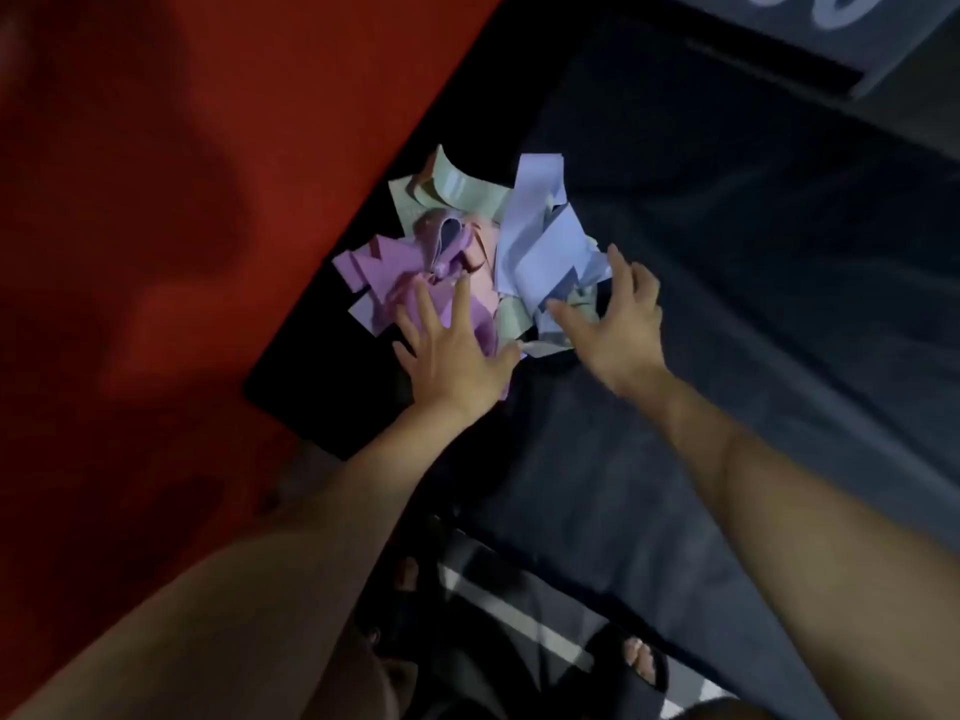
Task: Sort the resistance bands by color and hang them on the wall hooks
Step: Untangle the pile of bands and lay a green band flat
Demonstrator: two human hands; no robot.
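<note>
Dim, blurred shot. Dark navy fabric surface (727, 314) fills centre and right of frame; red floor or mat (156, 200) takes the left side. Grey object with pale lettering (831, 23) at upper right, writing too blurred to read. Tangled pile of resistance bands (483, 246) sits at frame centre on the dark surface: purple at left, light blue at right, pale green at top, pink in the middle. Left hand (457, 350) lies flat, fingers spread, on the purple bands. Right hand (618, 324), fingers spread and relaxed, touches the blue bands. Toes (641, 659) show at bottom.
</note>
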